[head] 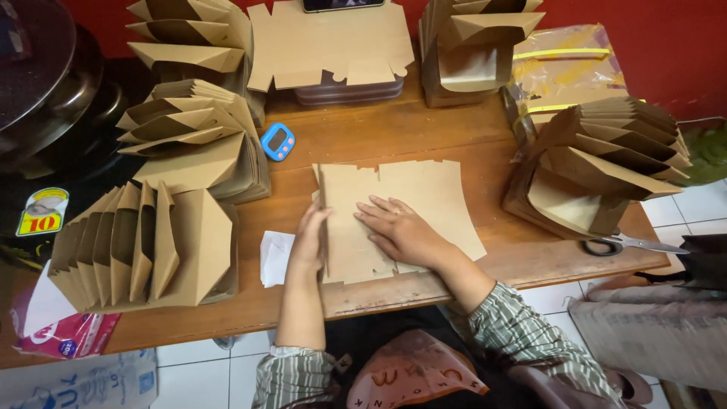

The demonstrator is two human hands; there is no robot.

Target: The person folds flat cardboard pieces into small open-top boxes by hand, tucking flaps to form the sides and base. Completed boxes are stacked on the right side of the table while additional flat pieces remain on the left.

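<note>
Hands (309,241) (401,231) flat, fingers spread, on brown cardboard blank (424,197) beside blue timer (277,142).

The right hand (401,231) covers the middle of the flat cardboard (424,197), and the left hand (309,242) hides part of its left edge. A phone (333,4) and the top stacks (473,45) are cut off by the upper edge. The timer (277,142) display is too small to tell.
</note>
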